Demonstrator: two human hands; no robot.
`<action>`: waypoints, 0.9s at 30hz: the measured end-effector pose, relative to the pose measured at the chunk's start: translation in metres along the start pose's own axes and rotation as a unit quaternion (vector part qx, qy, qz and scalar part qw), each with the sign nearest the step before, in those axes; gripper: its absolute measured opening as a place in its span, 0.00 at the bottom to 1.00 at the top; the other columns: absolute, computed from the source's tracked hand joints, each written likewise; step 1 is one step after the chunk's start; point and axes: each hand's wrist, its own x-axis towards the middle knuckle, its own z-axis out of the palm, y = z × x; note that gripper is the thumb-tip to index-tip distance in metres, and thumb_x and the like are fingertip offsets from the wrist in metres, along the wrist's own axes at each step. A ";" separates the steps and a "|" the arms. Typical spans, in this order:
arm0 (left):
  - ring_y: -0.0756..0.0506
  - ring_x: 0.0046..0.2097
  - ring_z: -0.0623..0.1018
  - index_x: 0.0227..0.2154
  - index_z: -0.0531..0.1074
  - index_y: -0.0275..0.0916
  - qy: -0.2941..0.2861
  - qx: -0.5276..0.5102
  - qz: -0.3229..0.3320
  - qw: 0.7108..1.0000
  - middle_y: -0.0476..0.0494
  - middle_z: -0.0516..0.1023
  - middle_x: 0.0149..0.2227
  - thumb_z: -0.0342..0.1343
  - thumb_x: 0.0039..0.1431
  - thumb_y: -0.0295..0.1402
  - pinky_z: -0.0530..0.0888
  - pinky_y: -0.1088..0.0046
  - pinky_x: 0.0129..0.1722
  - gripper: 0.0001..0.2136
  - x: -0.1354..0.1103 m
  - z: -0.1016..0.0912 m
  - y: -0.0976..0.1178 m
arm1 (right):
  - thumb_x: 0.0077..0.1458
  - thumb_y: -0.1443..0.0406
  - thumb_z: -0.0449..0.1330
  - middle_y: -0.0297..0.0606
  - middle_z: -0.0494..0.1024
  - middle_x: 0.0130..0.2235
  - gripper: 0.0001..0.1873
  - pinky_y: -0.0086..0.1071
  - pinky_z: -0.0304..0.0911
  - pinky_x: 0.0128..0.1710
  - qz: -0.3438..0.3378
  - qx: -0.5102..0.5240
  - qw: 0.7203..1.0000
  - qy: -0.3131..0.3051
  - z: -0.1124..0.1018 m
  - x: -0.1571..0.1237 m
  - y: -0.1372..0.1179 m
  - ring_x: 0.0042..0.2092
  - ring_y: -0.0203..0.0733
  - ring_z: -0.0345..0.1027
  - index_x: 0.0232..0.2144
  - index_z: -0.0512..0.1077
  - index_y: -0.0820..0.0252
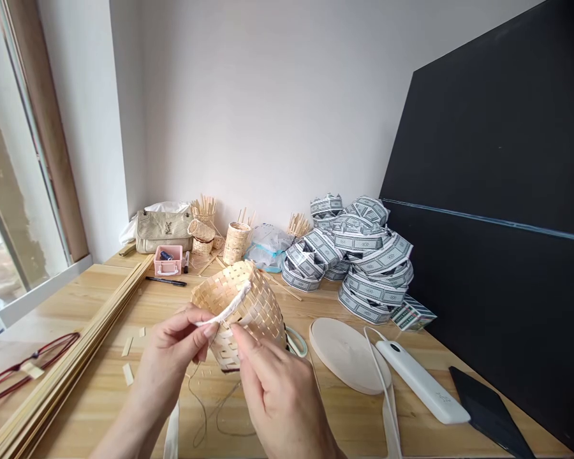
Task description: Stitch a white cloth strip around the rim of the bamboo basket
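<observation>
Bamboo basket (pixel 261 312) | mouth up-left, axis tilted | left hand (pixel 169 354), right hand (pixel 277 398) pinch white strip (pixel 229 306)

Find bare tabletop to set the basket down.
Bare wood shows between the black pen and the woven basket, and between the right hand and the pale round disc. Crowded: the back edge, around the pink box and printed bands.

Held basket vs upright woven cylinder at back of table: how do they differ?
The basket is tilted between the left hand and right hand; the cylinder stands upright on the wooden table, untouched. The basket has a white strip along its rim; the cylinder shows none. The basket looks larger, but it's nearer the camera, so true size can't be told. Both are woven from pale strips.
</observation>
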 end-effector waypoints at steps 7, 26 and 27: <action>0.57 0.19 0.65 0.26 0.76 0.41 -0.011 0.072 0.069 0.995 0.54 0.64 0.21 0.59 0.51 0.31 0.63 0.84 0.18 0.02 -0.001 -0.001 0.002 | 0.57 0.75 0.44 0.41 0.76 0.25 0.19 0.28 0.63 0.24 0.003 0.012 1.000 -0.006 0.002 -0.003 0.002 0.25 0.40 0.72 0.41 0.73 0.73; 0.56 0.23 0.72 0.31 0.74 0.34 0.003 0.406 0.400 0.822 0.50 0.68 0.23 0.51 0.59 0.26 0.67 0.86 0.22 0.07 -0.013 0.017 -0.008 | 0.57 0.72 0.46 0.31 0.69 0.18 0.14 0.23 0.53 0.19 0.147 0.056 0.987 0.039 0.015 -0.017 0.004 0.19 0.31 0.62 0.23 0.67 0.62; 0.55 0.23 0.72 0.32 0.74 0.35 0.002 0.412 0.402 0.817 0.49 0.68 0.24 0.51 0.59 0.26 0.68 0.86 0.22 0.07 -0.013 0.017 -0.009 | 0.56 0.71 0.46 0.31 0.68 0.18 0.14 0.23 0.52 0.19 0.152 0.055 0.986 0.040 0.015 -0.018 0.004 0.19 0.31 0.61 0.22 0.66 0.61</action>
